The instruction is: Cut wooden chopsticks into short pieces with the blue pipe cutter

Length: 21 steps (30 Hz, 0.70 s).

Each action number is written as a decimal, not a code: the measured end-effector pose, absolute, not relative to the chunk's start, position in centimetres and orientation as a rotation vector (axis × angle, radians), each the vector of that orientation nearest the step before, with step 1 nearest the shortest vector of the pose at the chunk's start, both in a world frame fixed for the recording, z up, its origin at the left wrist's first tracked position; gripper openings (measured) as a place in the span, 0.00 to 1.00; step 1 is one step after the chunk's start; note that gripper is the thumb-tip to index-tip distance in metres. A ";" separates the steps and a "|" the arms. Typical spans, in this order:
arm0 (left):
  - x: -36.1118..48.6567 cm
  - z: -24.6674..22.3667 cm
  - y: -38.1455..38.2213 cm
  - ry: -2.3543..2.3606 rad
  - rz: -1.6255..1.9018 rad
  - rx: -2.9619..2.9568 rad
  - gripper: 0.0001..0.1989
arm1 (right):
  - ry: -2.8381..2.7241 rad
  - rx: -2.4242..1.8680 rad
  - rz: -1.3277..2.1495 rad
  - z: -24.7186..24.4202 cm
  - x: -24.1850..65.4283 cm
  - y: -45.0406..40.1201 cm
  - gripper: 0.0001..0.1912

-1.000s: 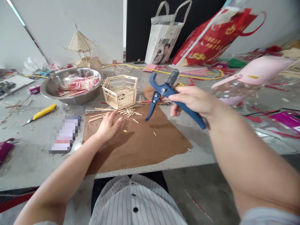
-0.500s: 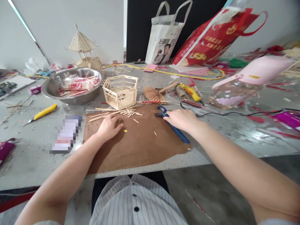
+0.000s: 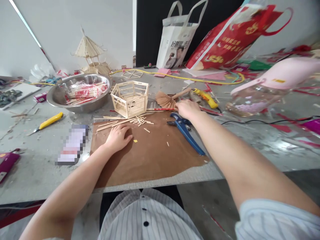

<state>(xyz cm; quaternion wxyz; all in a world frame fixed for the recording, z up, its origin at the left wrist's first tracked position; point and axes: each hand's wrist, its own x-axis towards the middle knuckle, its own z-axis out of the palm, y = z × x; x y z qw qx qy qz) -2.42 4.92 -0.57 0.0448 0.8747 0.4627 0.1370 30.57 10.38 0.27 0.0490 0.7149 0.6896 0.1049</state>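
Observation:
My left hand (image 3: 118, 137) rests on the brown sheet (image 3: 150, 156), thumb apart from loosely bent fingers. Its fingertips lie beside thin wooden sticks (image 3: 108, 124), and short cut pieces (image 3: 142, 120) are scattered just right of them. My right hand (image 3: 188, 109) reaches over the sheet's far edge, fingers drawn together at the right end of a red-marked stick (image 3: 163, 109); what they hold is hidden. Below that hand, blue-handled cutters (image 3: 188, 132) lie on the sheet, let go. A hexagonal stick frame (image 3: 130, 99) stands beyond the sheet.
A steel bowl (image 3: 56, 99) holds red-wrapped sticks. A yellow knife (image 3: 51, 120) and a blurred phone (image 3: 72, 145) lie left. Behind are a stick pavilion (image 3: 88, 50), a paper fan (image 3: 165, 100), a yellow glue gun (image 3: 205, 98), a pink-lidded bottle (image 3: 252, 96) and two bags (image 3: 175, 43).
My right hand has let go of the cutters and moved away from me to the red-marked stick beside the fan. My left hand has stayed by the sticks.

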 end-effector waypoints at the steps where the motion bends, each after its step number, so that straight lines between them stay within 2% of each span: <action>1: -2.4 -0.6 4.9 1.419 0.413 2.673 0.20 | 2.114 2.167 0.337 0.3 30.7 10.4 0.15; 12: -2.9 -0.1 5.5 1.529 0.493 2.636 0.16 | 2.097 2.241 0.490 1.6 31.7 9.8 0.17; 21: -5.3 0.4 7.4 1.885 0.576 2.530 0.16 | 2.151 2.856 0.573 4.3 31.3 7.5 0.16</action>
